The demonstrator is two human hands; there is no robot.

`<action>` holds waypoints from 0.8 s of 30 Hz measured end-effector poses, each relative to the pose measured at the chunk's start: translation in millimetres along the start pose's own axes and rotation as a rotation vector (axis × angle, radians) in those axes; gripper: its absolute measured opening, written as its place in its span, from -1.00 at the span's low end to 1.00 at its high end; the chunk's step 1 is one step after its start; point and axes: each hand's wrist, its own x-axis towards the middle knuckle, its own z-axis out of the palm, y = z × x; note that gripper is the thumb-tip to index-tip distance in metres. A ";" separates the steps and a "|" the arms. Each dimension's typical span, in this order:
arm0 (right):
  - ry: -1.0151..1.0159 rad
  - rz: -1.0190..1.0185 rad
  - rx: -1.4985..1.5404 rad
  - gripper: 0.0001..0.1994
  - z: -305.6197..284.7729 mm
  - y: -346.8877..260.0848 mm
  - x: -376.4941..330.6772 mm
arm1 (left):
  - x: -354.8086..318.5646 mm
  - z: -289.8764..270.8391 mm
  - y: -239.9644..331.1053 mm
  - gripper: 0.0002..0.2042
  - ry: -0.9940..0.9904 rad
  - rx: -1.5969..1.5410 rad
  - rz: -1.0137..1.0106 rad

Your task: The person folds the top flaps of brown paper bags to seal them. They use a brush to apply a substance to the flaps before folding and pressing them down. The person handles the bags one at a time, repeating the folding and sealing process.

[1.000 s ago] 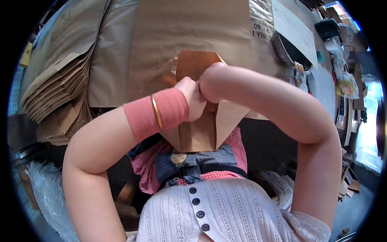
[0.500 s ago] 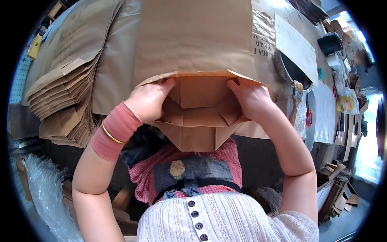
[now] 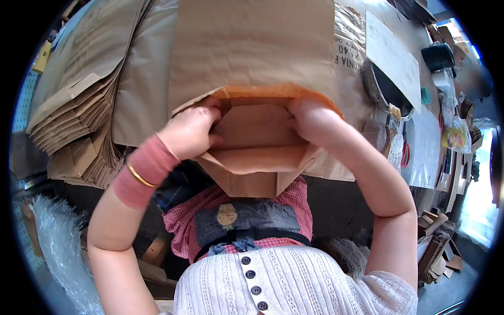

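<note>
1. The bench [image 3: 394, 18] carries everything here, which probably spares the hands from bearing the paper's full weight.
2. The brown paper bag [image 3: 257, 126] is in front of the body, at the bench's near edge. Its opening faces the wearer, and its folded front panel slopes toward the waist, likely so that both arms can reach in evenly.
3. The paper stack [image 3: 73, 113] sits at the left, its folded ends fanned, perhaps for easy lifting one at a time.
4. A white board [image 3: 391, 52] lies at the right, next to the bowl [image 3: 371, 86], away from the arms.
5. The left hand [image 3: 194, 131] is at the opening's left edge, fingers half curled, seemingly to spread that side; I cannot tell how tightly they grip.
6. The right hand [image 3: 320, 121] reaches inside the right edge, fingers bent inward; whether they pinch paper is unclear.
7. A brush [image 3: 394, 118] rests by the bowl, seemingly within right-hand reach.
8. Red-handled scissors [image 3: 405, 154] lie near it.
</note>
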 end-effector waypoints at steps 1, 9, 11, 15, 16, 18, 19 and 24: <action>0.095 -0.048 -0.070 -0.85 -4.8 -8.8 -2.2 | 2.0 15.5 -3.0 -0.65 0.075 -0.008 -0.133; 0.556 0.027 -0.464 -0.54 -54.5 74.8 -153.8 | -21.4 7.4 18.1 -0.63 0.115 0.062 0.097; 0.398 0.071 -0.596 -0.54 -38.6 118.5 -191.1 | -22.1 16.1 22.2 -0.63 0.115 0.298 0.175; 0.506 -0.123 -0.454 -0.61 -25.6 142.5 -208.9 | -22.7 19.3 26.6 -0.63 0.100 0.388 0.197; 0.689 -0.078 -0.265 -0.67 -31.0 141.9 -200.8 | -25.8 15.4 26.6 -0.61 0.092 0.409 0.188; 1.032 0.008 0.137 -0.79 -50.6 141.8 -169.8 | -32.4 8.7 34.8 -0.59 0.113 0.432 0.139; 1.057 0.118 0.317 -0.87 -63.7 142.1 -153.5 | -33.4 4.0 41.4 -0.57 0.142 0.431 0.112; 0.916 0.338 0.609 -0.84 -68.7 217.1 -102.2 | -39.3 3.7 54.9 -0.01 0.271 0.336 -0.047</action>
